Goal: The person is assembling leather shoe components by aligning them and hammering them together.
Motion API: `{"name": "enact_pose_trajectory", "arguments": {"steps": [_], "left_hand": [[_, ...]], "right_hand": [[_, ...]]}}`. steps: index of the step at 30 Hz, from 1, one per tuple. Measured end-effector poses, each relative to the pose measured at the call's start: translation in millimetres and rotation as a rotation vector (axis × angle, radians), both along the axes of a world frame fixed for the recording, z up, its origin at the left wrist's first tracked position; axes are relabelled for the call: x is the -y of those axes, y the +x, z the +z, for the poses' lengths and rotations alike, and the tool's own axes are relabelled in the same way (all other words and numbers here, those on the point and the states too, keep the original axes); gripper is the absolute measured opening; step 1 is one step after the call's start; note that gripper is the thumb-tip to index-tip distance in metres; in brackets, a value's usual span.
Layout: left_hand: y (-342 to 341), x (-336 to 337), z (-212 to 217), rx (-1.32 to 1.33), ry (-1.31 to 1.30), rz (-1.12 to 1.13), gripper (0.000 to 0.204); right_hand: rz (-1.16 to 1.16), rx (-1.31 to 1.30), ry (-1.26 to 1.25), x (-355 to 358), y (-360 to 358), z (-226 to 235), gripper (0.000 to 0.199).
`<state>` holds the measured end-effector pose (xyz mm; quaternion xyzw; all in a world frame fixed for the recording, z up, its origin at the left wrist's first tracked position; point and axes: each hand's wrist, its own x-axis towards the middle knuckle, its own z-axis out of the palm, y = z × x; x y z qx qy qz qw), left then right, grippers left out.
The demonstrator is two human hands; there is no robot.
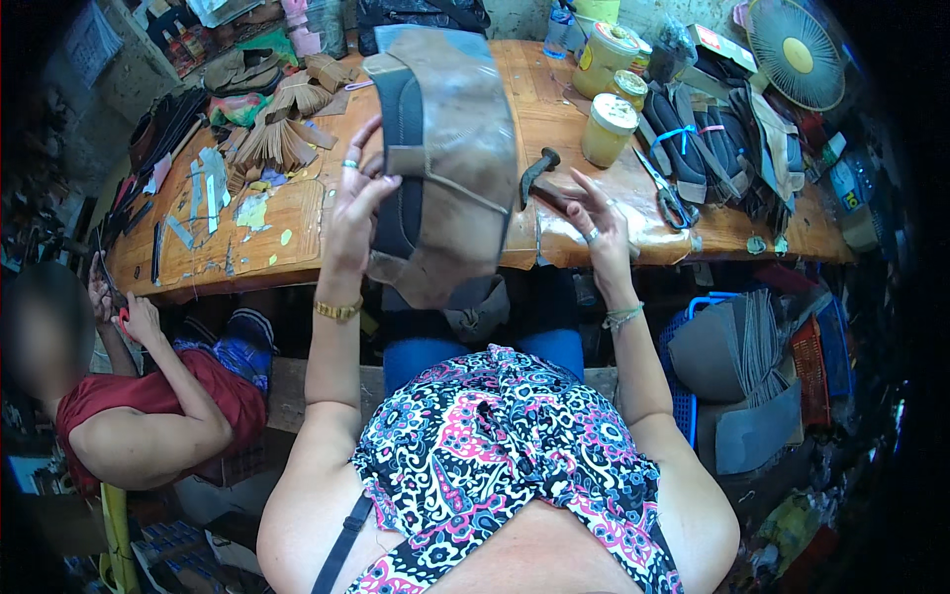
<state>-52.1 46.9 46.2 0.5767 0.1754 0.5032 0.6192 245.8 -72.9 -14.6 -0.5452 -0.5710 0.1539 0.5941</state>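
Observation:
My left hand [358, 203] grips the left edge of a large brown leather piece [470, 148], raised over the table's near edge. A black padded panel with pale stitching [399, 114] lies along that edge, and a brown strap crosses it. The leather's surface is shiny and scuffed, and its lower end hangs in a point. To the right, my right hand [602, 223] is open with its fingers apart. Beside those fingers a hammer [537, 176] rests on the table, its handle running toward them; whether they touch it I cannot tell.
Scissors [671, 203] lie right of the hammer, near several lidded jars [611, 129] and bundles of dark straps [683, 148]. Brown leather strips [287, 134] are heaped on the table's left. A fan [795, 54] stands back right. A person [148, 416] at left holds red-handled scissors [124, 315].

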Motion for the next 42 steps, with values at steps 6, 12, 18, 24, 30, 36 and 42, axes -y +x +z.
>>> {"name": "enact_pose_trajectory", "arguments": {"steps": [6, 12, 18, 24, 30, 36, 42], "left_hand": [[30, 39, -28, 0.061, -0.086, -0.227, 0.084], [39, 42, -36, -0.398, 0.054, -0.216, 0.059], [58, 36, -39, -0.606, 0.391, -0.127, 0.029], [70, 34, 3, -0.969, 0.945, -0.431, 0.025], [100, 59, 21, -0.963, 1.15, -0.663, 0.031], [117, 81, 66, -0.722, 1.366, 0.085, 0.046], [102, 34, 30, -0.429, 1.105, 0.411, 0.041]], "right_hand": [[0.376, -0.927, -0.2, -11, -40, 26, 0.042], [0.34, -0.954, -0.113, 10, -44, 26, 0.04], [0.285, -0.761, -0.036, 29, -20, 24, 0.09], [-0.624, 0.551, 0.285, 106, 42, 66, 0.112], [0.074, 1.046, -0.042, 122, 8, 69, 0.065], [-0.123, 0.89, -0.035, 126, 77, 94, 0.037], [-0.508, 0.16, 0.041, 143, 224, 139, 0.036]]}}
